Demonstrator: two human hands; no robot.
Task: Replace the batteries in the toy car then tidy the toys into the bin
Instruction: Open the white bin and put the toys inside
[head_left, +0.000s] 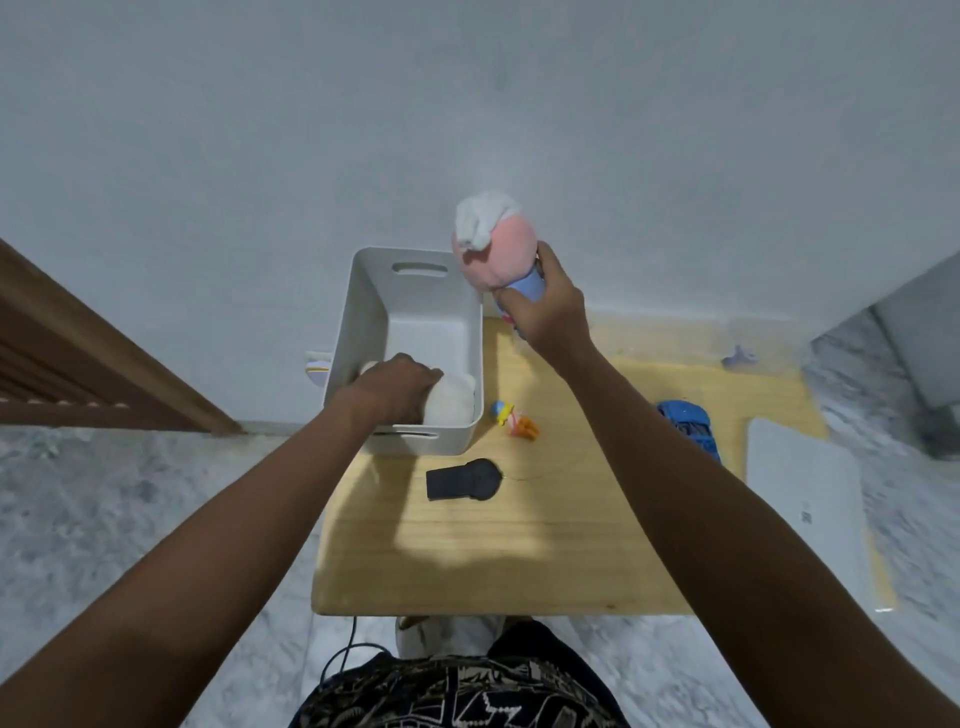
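A white plastic bin (470, 338) with handle slots stands at the far left of the wooden table (519, 551). My left hand (395, 387) is inside the bin, closed on a white plush toy (452, 405) lying at its near end. My right hand (543, 306) holds a pink plush doll (493, 249) with white ears and a blue body, raised above the bin's right rim. A blue toy car (688, 423) lies on the table to the right, partly hidden by my right forearm. A small figure (514, 418) in orange, yellow and blue lies just right of the bin.
A black remote-like controller (462, 480) lies on the table in front of the bin. A white flat box (810, 514) sits at the table's right edge. A small pale object (318, 366) peeks out left of the bin. A wall rises behind, with a marble floor around.
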